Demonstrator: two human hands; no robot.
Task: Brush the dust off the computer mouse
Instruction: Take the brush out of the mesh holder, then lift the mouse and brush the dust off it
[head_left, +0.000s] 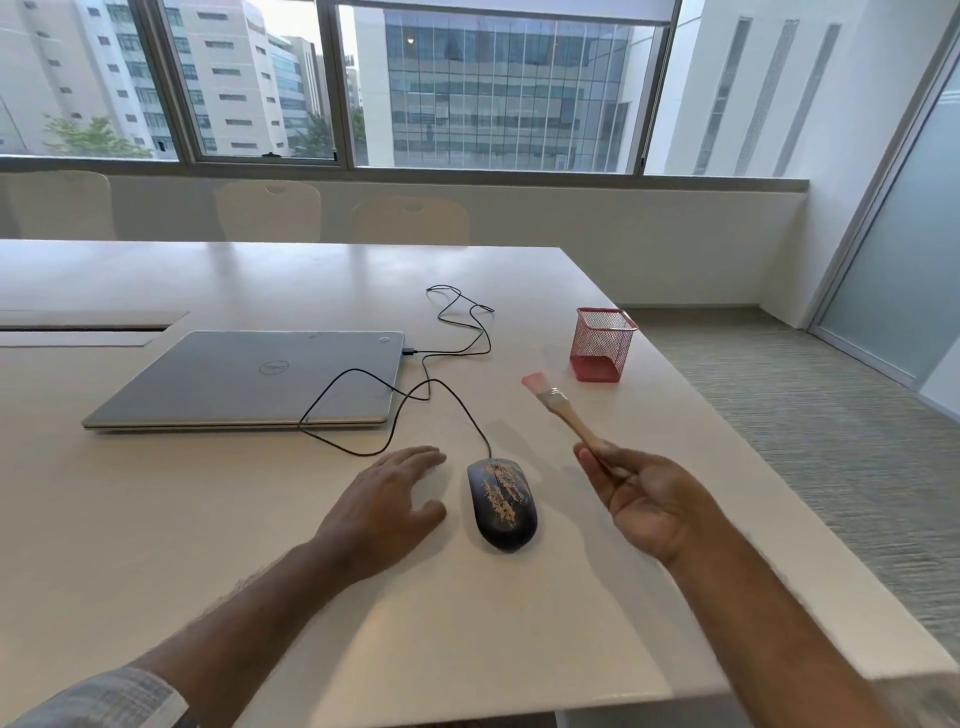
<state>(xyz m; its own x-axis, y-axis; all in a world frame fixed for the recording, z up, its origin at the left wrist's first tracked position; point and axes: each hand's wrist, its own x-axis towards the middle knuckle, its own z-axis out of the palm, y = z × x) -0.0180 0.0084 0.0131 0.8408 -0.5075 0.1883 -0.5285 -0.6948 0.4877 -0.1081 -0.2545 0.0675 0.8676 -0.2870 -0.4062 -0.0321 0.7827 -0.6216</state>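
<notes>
A black wired computer mouse (502, 503) lies on the white table (156, 545), its top streaked with tan dust. My left hand (384, 504) rests flat on the table just left of the mouse, fingers apart, not touching it. My right hand (641, 501) is raised to the right of the mouse and grips the wooden handle of a small paintbrush (563, 410). The brush's pink bristles point up and to the left, above the table and apart from the mouse.
A closed grey laptop (249, 379) lies behind my left hand, with the mouse cable (457, 358) looping to its right side. A red mesh pen holder (602, 344) stands near the table's right edge. Chairs line the far side under the windows.
</notes>
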